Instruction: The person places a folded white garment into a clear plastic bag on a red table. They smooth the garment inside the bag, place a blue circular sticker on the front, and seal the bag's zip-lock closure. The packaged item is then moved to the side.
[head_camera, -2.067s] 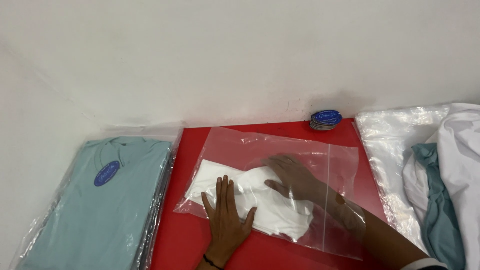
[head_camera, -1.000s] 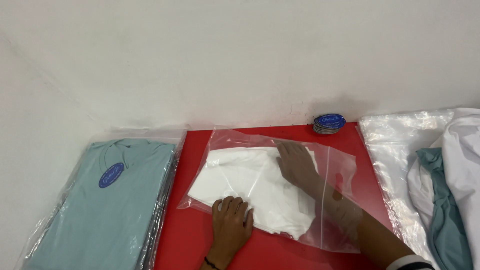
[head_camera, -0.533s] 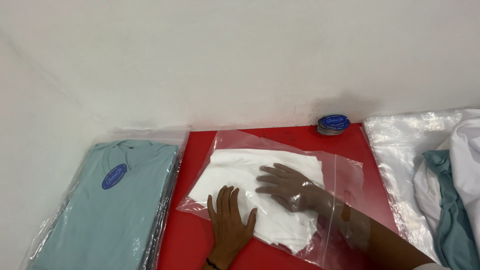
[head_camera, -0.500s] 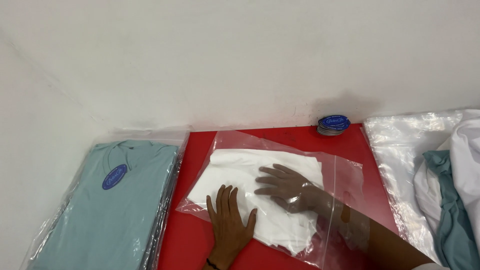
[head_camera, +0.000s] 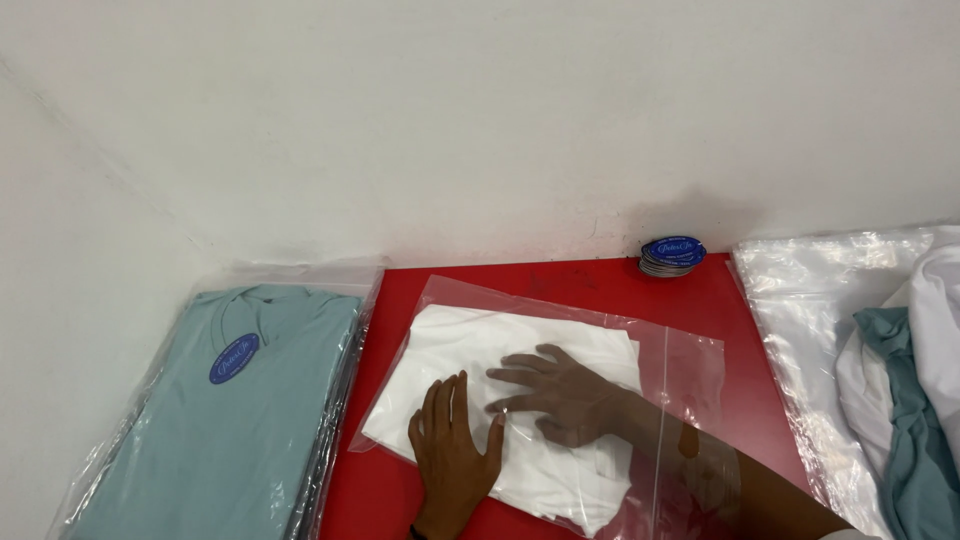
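Neither grip is closed on anything: the left hand (head_camera: 455, 450) lies flat, fingers spread, on top of the clear plastic bag (head_camera: 690, 360), pressing its near-left corner to the red bench (head_camera: 560, 280), while the right hand (head_camera: 560, 392) reaches inside that bag, open and flat on the folded white garment (head_camera: 480, 335). The garment sits wholly within the bag, its left edge close to the bag's closed side; judging by this, the insertion is largely done and the smoothing is in hand. The bag's mouth, on its right, is open around the right forearm, so withdrawing the arm and closing the bag look left to do. Left of the bag lies a stack of bagged teal shirts (head_camera: 230, 420) with blue oval stickers. Behind the bag, by the wall, sits a small pile of blue oval stickers (head_camera: 672, 255). Right of the bag are loose plastic bags (head_camera: 810, 320) and unpacked garments (head_camera: 920, 400).
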